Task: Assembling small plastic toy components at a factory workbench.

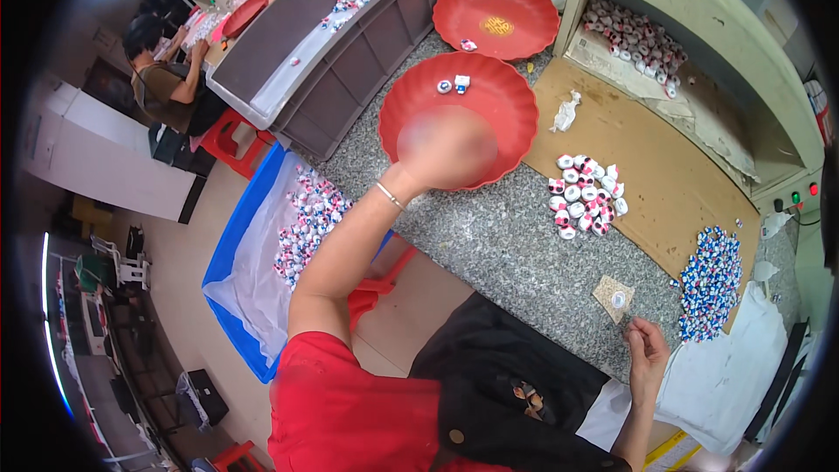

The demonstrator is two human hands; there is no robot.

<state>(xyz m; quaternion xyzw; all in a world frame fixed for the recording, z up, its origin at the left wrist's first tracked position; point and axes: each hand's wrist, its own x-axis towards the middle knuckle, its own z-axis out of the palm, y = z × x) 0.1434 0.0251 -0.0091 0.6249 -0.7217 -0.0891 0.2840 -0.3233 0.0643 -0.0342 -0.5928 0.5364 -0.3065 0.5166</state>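
My left hand (448, 147) reaches over a red scalloped tray (516, 118); it is blurred, so its fingers cannot be made out. Beyond it in the tray lie two small figure-like pieces (461, 84), white with blue. My right hand (647, 354) is low at the counter's near edge, its fingers curled together; whether anything is between them is hidden. Just beyond its fingertips lies a small tan speckled pad (610, 293) with a round pale piece on it. To the right is a heap of tiny blue, white and red pieces (712, 284).
White-and-pink pieces (585, 197) cluster on the granite counter (472, 232). A second red tray (533, 13) and a grey crate (341, 79) stand behind. At left is a lined blue bin (229, 249) of pieces. An open-fronted cabinet (699, 114) holds more. Another person (162, 79) sits far left.
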